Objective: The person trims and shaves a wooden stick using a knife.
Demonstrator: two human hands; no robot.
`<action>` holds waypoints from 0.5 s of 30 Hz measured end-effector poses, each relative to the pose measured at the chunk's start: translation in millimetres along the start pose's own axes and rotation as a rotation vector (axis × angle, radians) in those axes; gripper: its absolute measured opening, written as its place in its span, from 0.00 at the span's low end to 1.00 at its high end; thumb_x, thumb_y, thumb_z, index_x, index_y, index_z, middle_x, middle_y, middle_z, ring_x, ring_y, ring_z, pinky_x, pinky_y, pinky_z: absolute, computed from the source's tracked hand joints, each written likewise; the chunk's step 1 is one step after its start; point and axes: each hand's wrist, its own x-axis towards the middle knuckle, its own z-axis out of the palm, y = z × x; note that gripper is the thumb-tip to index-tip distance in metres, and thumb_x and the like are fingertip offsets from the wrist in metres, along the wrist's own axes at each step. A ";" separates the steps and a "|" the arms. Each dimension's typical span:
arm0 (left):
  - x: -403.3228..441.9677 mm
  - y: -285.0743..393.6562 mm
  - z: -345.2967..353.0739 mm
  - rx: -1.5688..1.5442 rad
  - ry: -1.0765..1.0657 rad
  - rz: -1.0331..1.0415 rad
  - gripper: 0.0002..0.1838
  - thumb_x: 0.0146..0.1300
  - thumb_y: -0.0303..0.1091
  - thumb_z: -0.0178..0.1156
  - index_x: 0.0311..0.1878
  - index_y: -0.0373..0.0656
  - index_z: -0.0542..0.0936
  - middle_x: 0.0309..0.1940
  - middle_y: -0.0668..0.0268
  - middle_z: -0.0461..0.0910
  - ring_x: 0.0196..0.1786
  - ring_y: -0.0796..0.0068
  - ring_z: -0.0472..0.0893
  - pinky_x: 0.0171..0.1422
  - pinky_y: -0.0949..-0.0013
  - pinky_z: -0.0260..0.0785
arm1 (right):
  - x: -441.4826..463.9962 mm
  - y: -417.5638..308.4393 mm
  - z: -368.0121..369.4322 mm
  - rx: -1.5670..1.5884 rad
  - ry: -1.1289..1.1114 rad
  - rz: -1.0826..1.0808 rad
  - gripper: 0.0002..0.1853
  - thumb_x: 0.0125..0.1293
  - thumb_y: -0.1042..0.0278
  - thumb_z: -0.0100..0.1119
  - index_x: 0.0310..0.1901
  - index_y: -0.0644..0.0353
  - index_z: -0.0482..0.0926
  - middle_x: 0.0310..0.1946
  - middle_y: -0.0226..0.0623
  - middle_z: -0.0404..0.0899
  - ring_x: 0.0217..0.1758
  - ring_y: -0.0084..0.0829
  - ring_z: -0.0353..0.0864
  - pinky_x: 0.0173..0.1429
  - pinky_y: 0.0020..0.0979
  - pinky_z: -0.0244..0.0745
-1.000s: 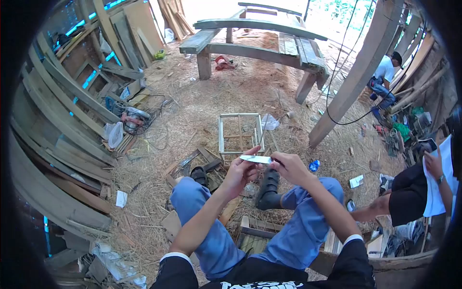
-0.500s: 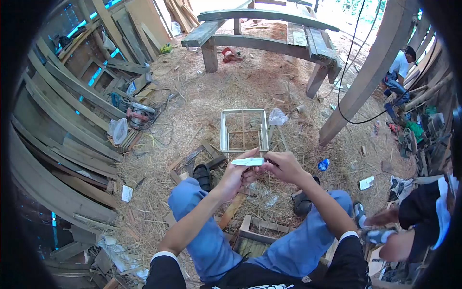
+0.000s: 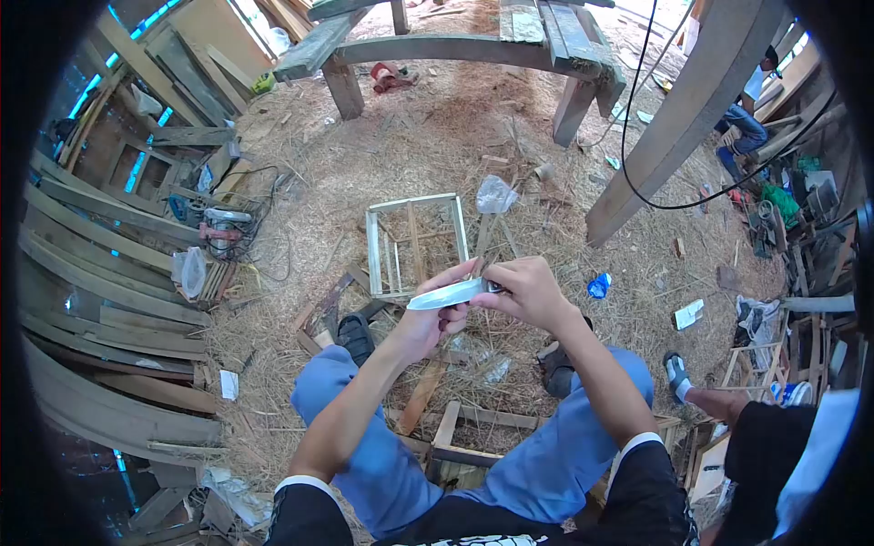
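A knife [image 3: 448, 295] with a broad pale blade lies across the space between my hands, its tip pointing left. My right hand [image 3: 528, 293] is closed around its dark handle. Under and behind the blade, my left hand [image 3: 428, 320] has its fingers wrapped round a thin wooden stick [image 3: 480, 261] that pokes up beside the handle; the blade hides part of the grip. Just beyond my hands a small wooden frame [image 3: 372, 250] stands on the shavings-covered ground.
A wooden bench [image 3: 437, 49] stands ahead, a slanted post [image 3: 674, 136] to its right. A circular saw [image 3: 221, 232] sits by planks at left. One person [image 3: 742, 118] crouches at far right; another person's leg [image 3: 715, 403] is near on the right. A wooden box [image 3: 469, 455] lies between my knees.
The view has shifted, and the small frame now appears further left. The blade has tilted, its tip lower at left. The nearby person at right has shifted, and the white sheet sits lower.
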 end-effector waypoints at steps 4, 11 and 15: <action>3.5 -4.0 4.2 -0.082 -0.146 -0.028 0.27 0.75 0.34 0.50 0.76 0.52 0.65 0.31 0.79 0.69 0.26 0.89 0.57 0.24 0.83 0.46 | -5.0 8.7 -10.4 -0.058 0.024 -0.050 0.22 0.56 0.42 0.70 0.27 0.54 0.78 0.19 0.33 0.77 0.23 0.37 0.80 0.29 0.37 0.72; -3.6 -1.1 26.0 -0.049 -0.035 -0.086 0.27 0.76 0.33 0.50 0.76 0.54 0.65 0.30 0.79 0.63 0.26 0.90 0.57 0.23 0.83 0.45 | -20.1 11.4 -28.9 -0.166 0.108 -0.031 0.23 0.53 0.39 0.71 0.25 0.53 0.78 0.18 0.31 0.77 0.22 0.35 0.80 0.28 0.35 0.70; -4.6 -9.6 24.7 -0.009 -0.029 -0.083 0.27 0.76 0.33 0.49 0.77 0.55 0.64 0.29 0.78 0.62 0.25 0.89 0.56 0.24 0.83 0.46 | -29.2 7.4 -27.7 -0.210 0.116 -0.020 0.23 0.53 0.39 0.71 0.25 0.53 0.79 0.18 0.31 0.77 0.22 0.34 0.80 0.28 0.35 0.70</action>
